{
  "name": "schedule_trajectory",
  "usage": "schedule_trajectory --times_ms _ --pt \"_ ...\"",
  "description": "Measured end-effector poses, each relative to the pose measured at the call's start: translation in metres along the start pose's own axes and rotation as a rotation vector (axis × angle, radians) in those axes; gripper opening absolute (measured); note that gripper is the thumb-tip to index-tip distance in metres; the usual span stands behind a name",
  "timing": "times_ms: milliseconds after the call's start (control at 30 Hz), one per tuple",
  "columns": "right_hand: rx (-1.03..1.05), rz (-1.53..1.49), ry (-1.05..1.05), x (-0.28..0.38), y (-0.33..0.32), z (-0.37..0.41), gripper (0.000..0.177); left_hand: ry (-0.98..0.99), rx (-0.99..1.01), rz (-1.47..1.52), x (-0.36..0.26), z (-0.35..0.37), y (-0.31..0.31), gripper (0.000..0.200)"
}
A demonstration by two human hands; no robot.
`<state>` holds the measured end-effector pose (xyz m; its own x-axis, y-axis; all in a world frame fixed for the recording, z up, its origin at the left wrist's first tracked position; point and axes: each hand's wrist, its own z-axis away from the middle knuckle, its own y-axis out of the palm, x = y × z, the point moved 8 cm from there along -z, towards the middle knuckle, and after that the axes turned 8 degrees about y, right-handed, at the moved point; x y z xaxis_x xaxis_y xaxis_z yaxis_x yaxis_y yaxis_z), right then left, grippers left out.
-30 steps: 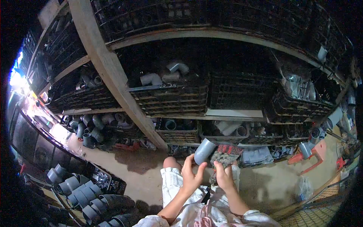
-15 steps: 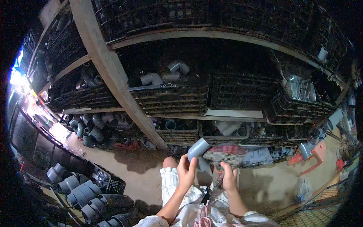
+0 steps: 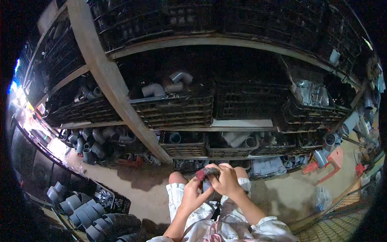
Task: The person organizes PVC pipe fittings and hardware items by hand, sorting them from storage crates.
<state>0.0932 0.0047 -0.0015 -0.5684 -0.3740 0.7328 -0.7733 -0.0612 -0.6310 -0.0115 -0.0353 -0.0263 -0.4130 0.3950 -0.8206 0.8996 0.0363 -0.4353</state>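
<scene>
Both my hands meet above my lap, close together. My left hand (image 3: 192,197) is closed around a grey pipe elbow (image 3: 206,186), of which only a small patch shows between the hands. With my right hand (image 3: 226,182) I grip a red and grey cloth (image 3: 209,172), bunched up and pressed over the upper part of the elbow. The fingers of both hands hide most of the elbow.
Ahead stand wooden shelves with black plastic crates (image 3: 173,111) of grey pipe fittings. More grey fittings (image 3: 86,213) lie stacked at the lower left, beside a small black crate (image 3: 120,203). A red plastic piece (image 3: 332,161) and a clear bag (image 3: 322,198) are on the right.
The cloth, spread and swinging beside the elbow earlier, is now bunched against it. My right hand has moved left to meet my left hand, and the elbow is now largely covered.
</scene>
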Motion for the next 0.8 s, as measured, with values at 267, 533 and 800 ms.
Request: schedule_trajectory --times_ms 267,533,800 --pt "0.359 -0.288 0.288 -0.054 0.039 0.006 0.045 0.133 -0.034 -0.094 -0.023 -0.007 -0.010 0.038" --pt "-0.067 -0.770 0.573 -0.099 0.050 0.023 0.043 0.141 -0.106 -0.070 -0.019 -0.009 -0.023 0.034" --pt "-0.290 -0.557 0.200 -0.070 0.027 0.051 0.025 -0.232 -0.272 0.331 0.045 0.015 -0.013 0.026"
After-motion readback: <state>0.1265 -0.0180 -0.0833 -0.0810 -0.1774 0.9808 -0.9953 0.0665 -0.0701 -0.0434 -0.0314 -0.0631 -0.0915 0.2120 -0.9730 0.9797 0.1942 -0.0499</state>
